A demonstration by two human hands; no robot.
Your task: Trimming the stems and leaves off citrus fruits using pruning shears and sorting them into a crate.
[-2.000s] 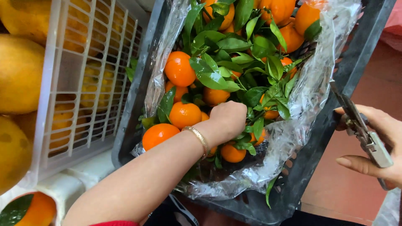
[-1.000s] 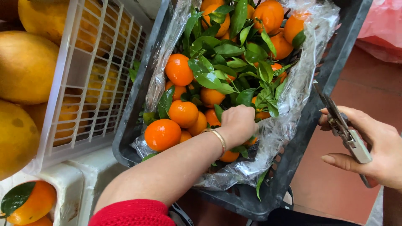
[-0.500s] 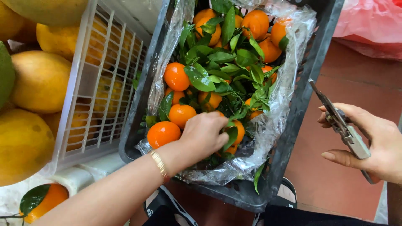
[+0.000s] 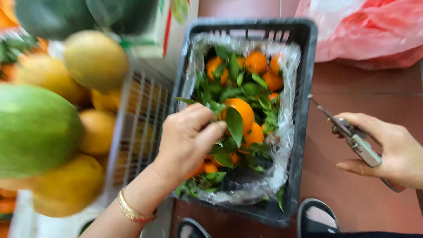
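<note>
- Dark crate (image 4: 304, 132), centre of frame, plastic-lined, holding leafy oranges; it has slid from upper right toward centre.
- Left hand (image 4: 187, 139), centre: grip now pinching a leafy orange (image 4: 240, 112), lifted above the pile.
- Right hand (image 4: 392, 147), right edge: grip clenched on shears (image 4: 352, 136), long axis diagonal, tip pointing upper left toward the crate.

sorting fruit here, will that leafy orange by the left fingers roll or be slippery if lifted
The orange looks round and smooth, so it could roll on a bare surface, but leaves and neighbouring fruit in the lined crate probably hold it. Its leaf and stem likely give the left hand some grip. It seems firm, not floppy.
</note>
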